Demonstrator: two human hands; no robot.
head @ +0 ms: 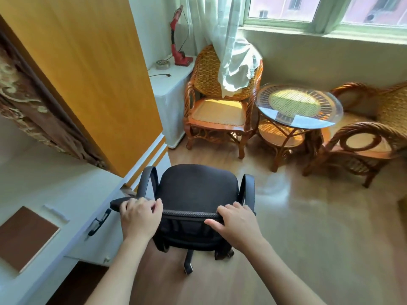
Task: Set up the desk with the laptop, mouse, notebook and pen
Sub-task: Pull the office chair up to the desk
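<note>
Two bare forearms reach forward from the bottom edge toward a black office chair [193, 194] that stands on the wooden floor [308, 238] with its back toward the camera. The left hand [139, 216] grips the top left corner of the chair's backrest, fingers curled over the edge just beside the left armrest [123, 203]. The right hand [236, 223] holds the top right of the backrest, its fingers bent over the rim and its thumb stretched along the mesh on the near side. Left of the chair runs the white desk [55, 190], with a dark drawer handle [99, 221] on its front and a brown notebook [24, 236] lying flat on its top near the left edge of the view. No laptop, mouse or pen can be made out on the part of the desk that shows. Above the desk rises a tall yellow-orange panel [88, 73], and a patterned brown cloth [33, 111] hangs at the far left. Farther back, a white cabinet [169, 102] carries a red lamp [178, 40], a small round dish [163, 63] and a loose cord. Beyond it stands a wicker chair [218, 106] with a sheer white curtain [231, 51] draped over its back, then a round glass-topped table [298, 106], and a second wicker chair [363, 139] at the right. A window [319, 9] spans the far wall.
</note>
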